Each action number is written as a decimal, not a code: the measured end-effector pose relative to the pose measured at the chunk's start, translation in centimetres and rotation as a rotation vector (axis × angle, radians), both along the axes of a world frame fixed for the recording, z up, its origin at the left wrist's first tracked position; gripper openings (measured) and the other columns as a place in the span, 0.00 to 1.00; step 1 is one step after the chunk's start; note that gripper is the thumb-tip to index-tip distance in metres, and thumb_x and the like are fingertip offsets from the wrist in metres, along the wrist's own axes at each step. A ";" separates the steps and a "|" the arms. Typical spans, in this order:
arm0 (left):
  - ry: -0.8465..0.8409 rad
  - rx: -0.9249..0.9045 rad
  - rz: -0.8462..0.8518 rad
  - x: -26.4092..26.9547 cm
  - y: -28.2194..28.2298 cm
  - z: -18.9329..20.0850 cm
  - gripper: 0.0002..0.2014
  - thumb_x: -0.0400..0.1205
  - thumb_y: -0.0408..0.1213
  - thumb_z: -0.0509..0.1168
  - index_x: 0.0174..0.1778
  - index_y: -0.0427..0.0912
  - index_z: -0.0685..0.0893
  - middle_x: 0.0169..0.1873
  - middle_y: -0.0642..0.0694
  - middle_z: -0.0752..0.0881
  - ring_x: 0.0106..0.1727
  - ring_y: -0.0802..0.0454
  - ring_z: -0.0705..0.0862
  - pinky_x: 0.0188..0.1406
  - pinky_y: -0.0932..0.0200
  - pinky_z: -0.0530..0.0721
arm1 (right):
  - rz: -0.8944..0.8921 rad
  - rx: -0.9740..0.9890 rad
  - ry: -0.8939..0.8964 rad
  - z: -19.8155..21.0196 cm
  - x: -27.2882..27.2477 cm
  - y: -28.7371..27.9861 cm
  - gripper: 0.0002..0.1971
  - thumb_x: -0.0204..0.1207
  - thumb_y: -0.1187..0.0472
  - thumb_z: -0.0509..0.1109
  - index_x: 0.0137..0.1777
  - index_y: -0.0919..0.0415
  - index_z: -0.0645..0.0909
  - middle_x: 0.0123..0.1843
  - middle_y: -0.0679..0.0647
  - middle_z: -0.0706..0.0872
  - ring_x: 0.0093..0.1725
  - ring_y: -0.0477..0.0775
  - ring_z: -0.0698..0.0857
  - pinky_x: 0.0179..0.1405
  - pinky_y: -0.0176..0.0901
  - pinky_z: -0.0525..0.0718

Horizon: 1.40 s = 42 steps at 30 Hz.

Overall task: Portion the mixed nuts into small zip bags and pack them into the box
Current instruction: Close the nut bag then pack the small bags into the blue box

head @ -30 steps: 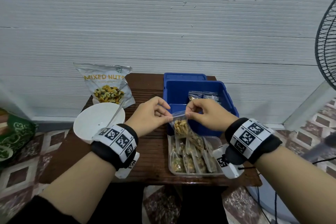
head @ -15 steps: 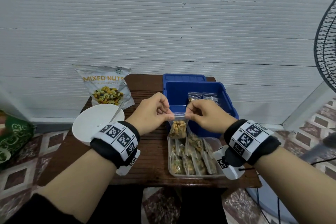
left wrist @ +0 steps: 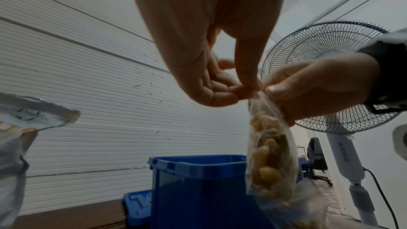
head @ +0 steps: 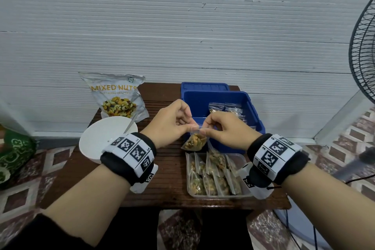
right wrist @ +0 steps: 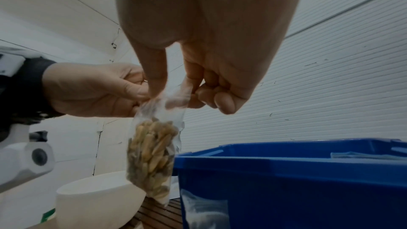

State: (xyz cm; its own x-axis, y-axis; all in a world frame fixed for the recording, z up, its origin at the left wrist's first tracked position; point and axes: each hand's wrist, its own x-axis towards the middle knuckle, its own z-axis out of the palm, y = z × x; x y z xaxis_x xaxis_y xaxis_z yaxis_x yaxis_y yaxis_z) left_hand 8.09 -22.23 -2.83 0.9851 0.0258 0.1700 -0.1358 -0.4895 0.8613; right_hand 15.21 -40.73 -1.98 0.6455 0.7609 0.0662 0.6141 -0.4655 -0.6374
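Left hand and right hand both pinch the top edge of one small zip bag, thumb and forefinger at each side of the seal, other fingers curled in. Bag hangs off the surface, in front of the blue box's near wall and above the clear tray. Long axis close to vertical, opening up, nut-filled bottom down, lower end tilted slightly toward the left hand.

Clear tray sits on the near side of the box, holding a row of filled bags. More bags inside the box, right half. Box lid behind the box. White bowl left of the box with a utensil handle leaning in it; mixed nuts pouch standing behind the bowl.

Surface: small dark slatted wood, against a white ribbed wall. Patterned floor tiles around it. Pedestal fan right of the box.
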 end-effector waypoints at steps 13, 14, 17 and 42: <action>-0.028 -0.078 -0.002 0.8 0.2 -0.2 0.18 0.74 0.28 0.75 0.43 0.48 0.71 0.41 0.43 0.90 0.45 0.47 0.89 0.45 0.59 0.85 | 0.072 -0.085 0.046 1.2 1.0 0.1 0.07 0.77 0.69 0.68 0.50 0.58 0.84 0.46 0.53 0.86 0.48 0.53 0.84 0.51 0.48 0.83; -0.034 -0.092 0.003 1.0 0.3 -0.1 0.18 0.74 0.28 0.76 0.43 0.48 0.72 0.41 0.43 0.90 0.45 0.49 0.90 0.45 0.60 0.85 | 0.069 -0.095 0.046 1.6 1.2 0.2 0.06 0.77 0.68 0.68 0.50 0.59 0.84 0.46 0.52 0.86 0.47 0.52 0.84 0.49 0.43 0.82; -0.057 -0.168 0.019 1.7 0.3 0.4 0.17 0.74 0.29 0.76 0.44 0.46 0.73 0.41 0.43 0.90 0.45 0.53 0.90 0.46 0.62 0.86 | 0.081 -0.133 -0.022 3.2 2.3 0.6 0.04 0.78 0.59 0.72 0.47 0.59 0.85 0.41 0.50 0.86 0.39 0.45 0.82 0.38 0.28 0.76; 0.162 -0.161 0.313 9.3 4.3 -7.7 0.17 0.78 0.42 0.72 0.61 0.53 0.76 0.60 0.50 0.83 0.55 0.57 0.82 0.57 0.57 0.84 | 0.126 -0.986 -0.106 -1.8 19.3 7.2 0.08 0.71 0.67 0.75 0.49 0.58 0.90 0.43 0.51 0.89 0.39 0.47 0.82 0.32 0.33 0.77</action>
State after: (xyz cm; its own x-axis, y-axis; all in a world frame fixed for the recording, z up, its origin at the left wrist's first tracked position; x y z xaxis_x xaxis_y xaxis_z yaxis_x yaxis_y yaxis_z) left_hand 17.39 -17.88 -10.56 0.9390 0.3434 -0.0179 0.1431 -0.3429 0.9284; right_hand 34.53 -33.53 -3.75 0.5835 0.5692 -0.5793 0.7266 -0.6845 0.0594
